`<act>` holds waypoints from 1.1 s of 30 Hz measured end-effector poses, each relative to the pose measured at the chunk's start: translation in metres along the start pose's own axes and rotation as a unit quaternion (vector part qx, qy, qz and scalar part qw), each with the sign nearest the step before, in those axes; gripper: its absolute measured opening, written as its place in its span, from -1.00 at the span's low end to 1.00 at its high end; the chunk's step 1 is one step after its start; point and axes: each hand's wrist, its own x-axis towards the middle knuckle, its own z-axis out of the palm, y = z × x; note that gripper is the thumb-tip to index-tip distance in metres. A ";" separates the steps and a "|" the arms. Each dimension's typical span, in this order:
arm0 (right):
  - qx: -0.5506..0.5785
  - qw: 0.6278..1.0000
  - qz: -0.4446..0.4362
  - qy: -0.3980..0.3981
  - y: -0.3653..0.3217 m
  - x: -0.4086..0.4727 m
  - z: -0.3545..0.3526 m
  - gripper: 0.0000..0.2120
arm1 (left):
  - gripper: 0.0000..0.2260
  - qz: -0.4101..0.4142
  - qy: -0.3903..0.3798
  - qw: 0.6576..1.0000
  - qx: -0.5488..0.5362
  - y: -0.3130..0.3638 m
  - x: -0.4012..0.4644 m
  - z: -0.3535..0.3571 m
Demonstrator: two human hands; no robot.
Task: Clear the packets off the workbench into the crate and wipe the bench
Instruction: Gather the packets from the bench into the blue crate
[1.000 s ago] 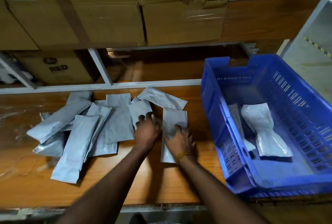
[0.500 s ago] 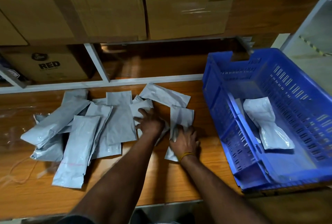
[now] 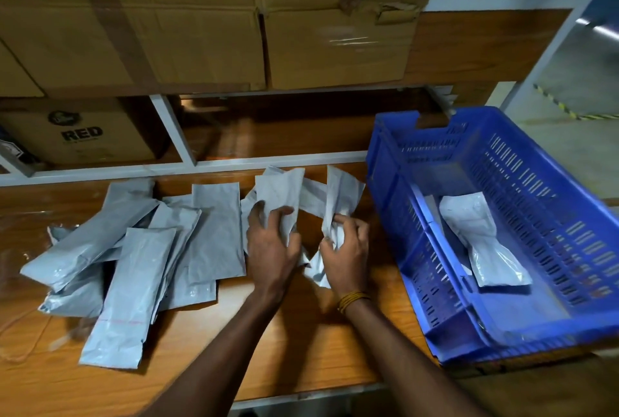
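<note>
Now the left hand (image 3: 273,246) and right hand (image 3: 346,254) each grip a grey packet (image 3: 278,190) beside the crate (image 3: 402,215).

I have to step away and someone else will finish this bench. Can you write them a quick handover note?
Left hand grips one grey packet; right hand grips another, both lifted beside the blue crate.
At least one packet already lies in the crate.
A pile of packets remains on the workbench, left of the hands.
Left: drop these two in, clear the pile, wipe the bench.
</note>
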 end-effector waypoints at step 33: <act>-0.342 0.906 0.092 -0.231 0.144 0.160 -0.222 -0.57 | -0.59 0.050 -0.314 0.931 0.181 0.257 -0.017 0.174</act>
